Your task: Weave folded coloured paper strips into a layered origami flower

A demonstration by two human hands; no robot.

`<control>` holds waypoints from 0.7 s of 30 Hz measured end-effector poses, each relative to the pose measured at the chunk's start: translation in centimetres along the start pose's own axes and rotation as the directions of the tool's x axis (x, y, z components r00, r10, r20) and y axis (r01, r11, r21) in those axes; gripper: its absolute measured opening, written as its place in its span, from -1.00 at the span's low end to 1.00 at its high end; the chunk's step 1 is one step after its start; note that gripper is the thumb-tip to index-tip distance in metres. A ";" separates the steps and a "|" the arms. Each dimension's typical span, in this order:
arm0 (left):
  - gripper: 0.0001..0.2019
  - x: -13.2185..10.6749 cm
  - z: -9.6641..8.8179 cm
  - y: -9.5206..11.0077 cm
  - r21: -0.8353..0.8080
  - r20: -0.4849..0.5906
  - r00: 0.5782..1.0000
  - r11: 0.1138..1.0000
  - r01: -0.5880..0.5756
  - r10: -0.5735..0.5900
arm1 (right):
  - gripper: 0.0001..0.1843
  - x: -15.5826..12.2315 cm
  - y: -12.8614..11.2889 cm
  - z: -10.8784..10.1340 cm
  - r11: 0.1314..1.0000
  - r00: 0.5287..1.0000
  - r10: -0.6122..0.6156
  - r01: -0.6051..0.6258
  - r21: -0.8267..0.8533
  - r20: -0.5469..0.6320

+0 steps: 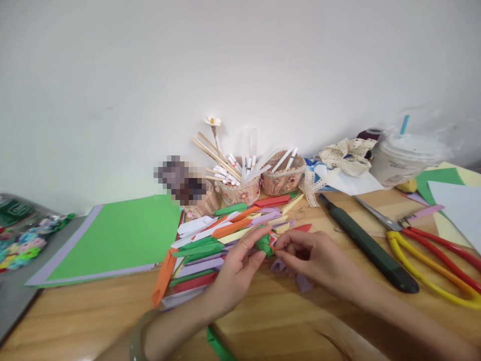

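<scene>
My left hand [240, 263] pinches a small folded green paper piece [265, 244] between thumb and fingers, with a ring on one finger. My right hand [313, 260] meets it from the right, its fingertips closed on the same green piece and on a bit of orange paper at its edge. Both hands hover just above the wooden table [285, 321], right in front of a heap of folded paper strips [221, 233] in orange, green, red, lilac, white and yellow. A lilac scrap [302, 283] lies under my right hand.
A green sheet on a lilac one [112, 240] lies left. Stick-built cups of pens and sticks [240, 183] stand at the wall. To the right are a dark utility knife [370, 245], yellow and red scissors [432, 250], lace, a lidded plastic cup [404, 158] and coloured sheets.
</scene>
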State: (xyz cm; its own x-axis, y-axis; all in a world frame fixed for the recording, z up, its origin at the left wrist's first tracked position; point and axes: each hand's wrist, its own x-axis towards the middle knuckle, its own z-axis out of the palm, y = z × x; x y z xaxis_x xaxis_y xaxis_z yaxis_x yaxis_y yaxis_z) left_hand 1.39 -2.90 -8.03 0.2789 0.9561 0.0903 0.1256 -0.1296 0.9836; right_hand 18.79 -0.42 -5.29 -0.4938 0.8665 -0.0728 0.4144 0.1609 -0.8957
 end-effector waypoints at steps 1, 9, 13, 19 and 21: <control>-0.63 0.0 0.0 0.0 -0.008 -0.007 1.000 1.000 0.006 -0.006 | -0.84 0.0 0.0 0.0 1.000 1.000 -0.005 0.005 -0.011 -0.011; -0.66 -0.1 0.1 0.3 -0.057 -0.035 0.999 0.998 0.031 -0.033 | -0.86 -0.4 -0.4 0.4 0.971 0.988 -0.085 0.052 -0.231 -0.133; -0.65 0.0 0.2 0.2 -0.073 -0.038 0.998 0.996 0.048 -0.051 | -0.85 -0.4 -0.5 0.1 0.966 0.988 -0.102 0.069 -0.248 -0.120; -0.66 0.0 0.2 -0.2 -0.040 -0.041 0.999 0.999 0.023 -0.025 | -0.84 -0.4 -0.1 0.2 0.934 0.979 -0.152 0.097 -0.345 -0.137; -0.66 -0.1 0.2 -0.2 0.009 -0.052 0.999 1.000 0.005 -0.005 | -0.85 -0.5 0.4 0.6 0.873 0.955 -0.226 0.111 -0.476 -0.192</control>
State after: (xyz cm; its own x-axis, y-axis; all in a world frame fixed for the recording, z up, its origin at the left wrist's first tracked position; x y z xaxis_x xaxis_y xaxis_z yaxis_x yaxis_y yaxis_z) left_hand 1.50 -3.03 -8.29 0.2288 0.9690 0.0934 0.1361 -0.1269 0.9825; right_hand 18.75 -1.08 -5.90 -0.4182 0.8819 0.2176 0.6705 0.4613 -0.5810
